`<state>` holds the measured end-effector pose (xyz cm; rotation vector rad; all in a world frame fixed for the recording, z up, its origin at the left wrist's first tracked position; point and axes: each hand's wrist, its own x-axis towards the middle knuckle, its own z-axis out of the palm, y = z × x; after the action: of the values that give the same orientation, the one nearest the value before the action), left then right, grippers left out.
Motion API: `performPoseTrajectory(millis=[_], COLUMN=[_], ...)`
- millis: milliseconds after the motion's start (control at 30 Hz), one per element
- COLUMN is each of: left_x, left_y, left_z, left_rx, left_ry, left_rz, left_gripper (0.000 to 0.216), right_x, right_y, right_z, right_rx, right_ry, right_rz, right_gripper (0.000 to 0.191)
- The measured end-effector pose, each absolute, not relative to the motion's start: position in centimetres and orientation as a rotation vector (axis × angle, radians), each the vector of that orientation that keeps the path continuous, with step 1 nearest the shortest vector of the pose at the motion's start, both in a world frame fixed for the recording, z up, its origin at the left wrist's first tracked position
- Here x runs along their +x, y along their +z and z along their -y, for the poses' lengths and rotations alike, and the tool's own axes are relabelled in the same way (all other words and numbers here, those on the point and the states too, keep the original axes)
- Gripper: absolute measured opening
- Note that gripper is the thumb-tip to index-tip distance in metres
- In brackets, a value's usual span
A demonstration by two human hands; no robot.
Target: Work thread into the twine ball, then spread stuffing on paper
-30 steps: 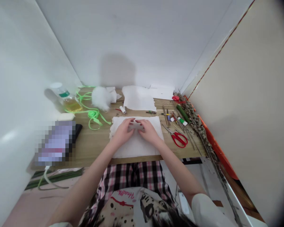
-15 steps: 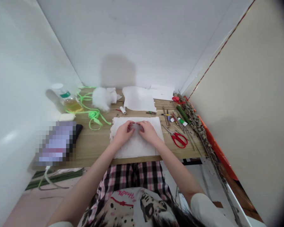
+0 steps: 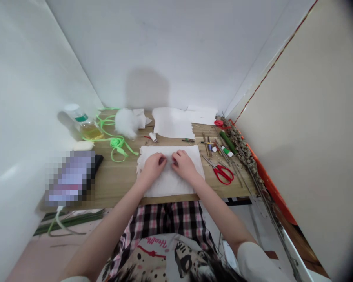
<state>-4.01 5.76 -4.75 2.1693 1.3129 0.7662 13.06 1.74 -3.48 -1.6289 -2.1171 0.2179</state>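
Observation:
A white sheet with a ragged left edge (image 3: pixel 170 187) lies flat at the front of the wooden table. Over its left half is my left hand (image 3: pixel 153 167), thumb and fingers drawn together in a pinch. My right hand (image 3: pixel 183 166) faces it over the right half, its fingers curled in likewise. A small gap separates the fingertips. Whatever the fingers hold, if anything, is too small to make out. Beyond the sheet lies a small white roll (image 3: pixel 153 137). Red-handled scissors (image 3: pixel 222 173) rest to the right of my right hand.
White fluffy stuffing (image 3: pixel 126 123), bright green ribbon (image 3: pixel 117 145) and a bottle of yellow liquid (image 3: pixel 90 131) are at the back left. A phone (image 3: pixel 70 178) stands at the left. Torn white paper (image 3: pixel 173 123) lies behind; twigs and dry stalks (image 3: pixel 244 152) line the right side.
My hands have moved slightly apart, and the gap between their fingertips is wider. The fingers of both have curled in more. The sheet and the things around it stay where they were.

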Motion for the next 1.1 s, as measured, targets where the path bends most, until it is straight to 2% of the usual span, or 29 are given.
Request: performPoseTrajectory(millis=[167, 400, 800, 900, 1000, 1100], left_x=[-4.0, -4.1, -4.1, -4.1, -4.1, -4.1], left_y=[-4.4, -3.8, -3.7, -3.7, -3.8, -4.2], left_z=[-5.7, -5.3, -5.1, -5.1, -4.9, -4.8], left_rx=[2.166, 2.176, 2.154, 2.239, 2.341, 2.395], left_ry=[0.767, 0.774, 0.773, 0.885, 1.020, 0.974], left_rz=[-1.338, -1.372, -1.470, -1.399, -1.253, -1.079], left_gripper=[0.013, 0.012, 0.013, 0.003, 0.022, 0.028], right_x=[13.0, 13.2, 13.4, 13.4, 13.4, 13.4], right_y=[-3.4, -3.9, -3.6, -3.5, -3.4, -3.4], right_z=[-1.5, -1.7, -1.5, -1.4, -1.3, -1.4], right_rx=[-1.475, -1.532, -1.559, -1.538, -1.497, -1.439], right_ry=[0.148, 0.171, 0.259, 0.216, 0.146, 0.158], right_rz=[2.213, 2.232, 2.176, 2.138, 2.124, 2.183], right_gripper=[0.036, 0.022, 0.020, 0.022, 0.027, 0.030])
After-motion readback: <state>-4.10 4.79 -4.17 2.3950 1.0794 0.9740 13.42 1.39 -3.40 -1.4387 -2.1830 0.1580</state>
